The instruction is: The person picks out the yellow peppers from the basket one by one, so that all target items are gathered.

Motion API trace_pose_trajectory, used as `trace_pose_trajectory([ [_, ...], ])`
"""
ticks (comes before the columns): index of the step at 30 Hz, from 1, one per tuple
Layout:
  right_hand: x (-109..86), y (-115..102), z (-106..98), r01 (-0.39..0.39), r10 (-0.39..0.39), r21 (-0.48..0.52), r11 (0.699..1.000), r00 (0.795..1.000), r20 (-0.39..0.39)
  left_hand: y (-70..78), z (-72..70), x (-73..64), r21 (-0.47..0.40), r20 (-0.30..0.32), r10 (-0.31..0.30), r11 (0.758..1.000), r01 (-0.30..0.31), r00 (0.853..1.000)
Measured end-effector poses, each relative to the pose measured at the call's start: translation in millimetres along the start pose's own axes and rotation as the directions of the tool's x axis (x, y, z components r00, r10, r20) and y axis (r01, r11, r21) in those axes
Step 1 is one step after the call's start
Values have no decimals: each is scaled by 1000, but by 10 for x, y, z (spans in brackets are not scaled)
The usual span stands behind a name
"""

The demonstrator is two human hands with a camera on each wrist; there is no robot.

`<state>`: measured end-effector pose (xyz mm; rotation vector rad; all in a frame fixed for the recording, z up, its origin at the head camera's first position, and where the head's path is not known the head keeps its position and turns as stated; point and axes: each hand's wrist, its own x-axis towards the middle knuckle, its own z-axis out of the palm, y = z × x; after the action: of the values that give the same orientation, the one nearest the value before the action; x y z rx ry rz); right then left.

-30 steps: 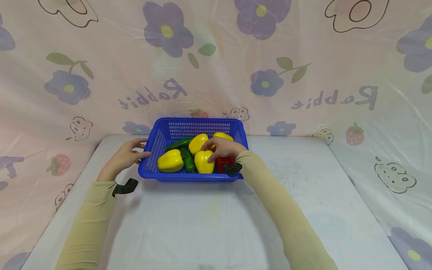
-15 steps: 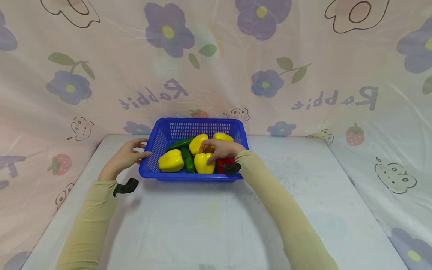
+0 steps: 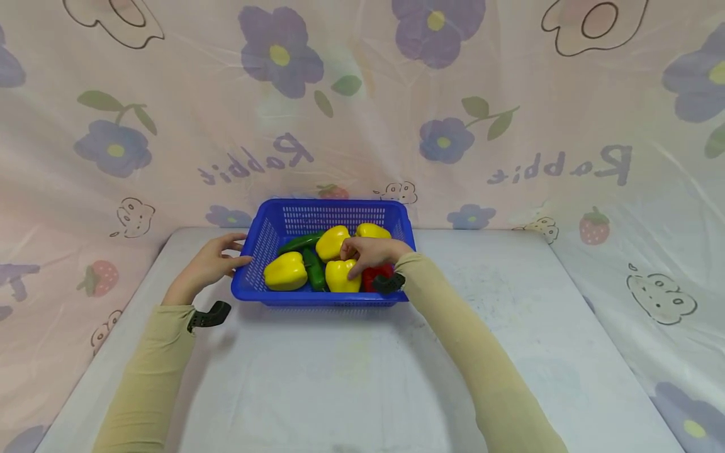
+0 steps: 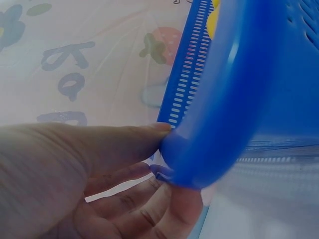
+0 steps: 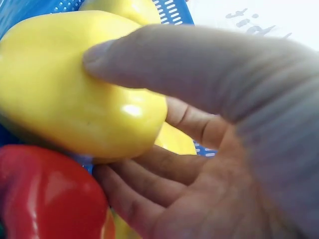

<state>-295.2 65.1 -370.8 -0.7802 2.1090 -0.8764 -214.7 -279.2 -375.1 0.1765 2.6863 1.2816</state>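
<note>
A blue plastic basket [image 3: 256, 295] with slotted walls stands at the back of the table, holding several bell peppers and long green vegetables. My left hand [image 3: 211, 263] pinches its left rim, thumb above and fingers underneath, as the left wrist view shows. Inside the basket, my right hand [image 3: 374, 251] grips a yellow bell pepper [image 3: 338, 278] near the front wall. In the right wrist view the thumb presses one side of this yellow bell pepper [image 5: 60, 84] and the fingers curl around the other. A red bell pepper [image 5: 45, 194] lies beside it, partly hidden in the head view.
Other yellow bell peppers [image 3: 286, 272] lie left of and behind the gripped one. Two long green vegetables [image 3: 314, 269] rest between them. The white tabletop [image 3: 317, 377] extends in front and to the right. A patterned cloth [image 3: 362, 107] hangs behind.
The fingers of my right hand have shifted slightly around the yellow bell pepper, which still sits in the basket. My left hand keeps its place on the rim.
</note>
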Motion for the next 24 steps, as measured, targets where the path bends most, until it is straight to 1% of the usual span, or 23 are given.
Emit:
trace_pose_trajectory([
  [8, -16, 23, -3, -42, 43, 55, 998, 999, -5, -15, -1, 8, -9, 1, -7, 1000, 7, 1000],
  [12, -22, 33, -4, -40, 41, 65, 997, 999, -9, -17, -2, 8, -7, -1, -7, 1000, 7, 1000],
  [16, -25, 45, -10, -32, 33, 53, 998, 999, -12, -15, -4, 8, -4, -1, -6, 1000, 6, 1000],
  [24, -21, 87, -29, -16, 15, -27, 1000, 999, -51, 0, -3, 7, -12, 5, -1, 1000, 1, 1000],
])
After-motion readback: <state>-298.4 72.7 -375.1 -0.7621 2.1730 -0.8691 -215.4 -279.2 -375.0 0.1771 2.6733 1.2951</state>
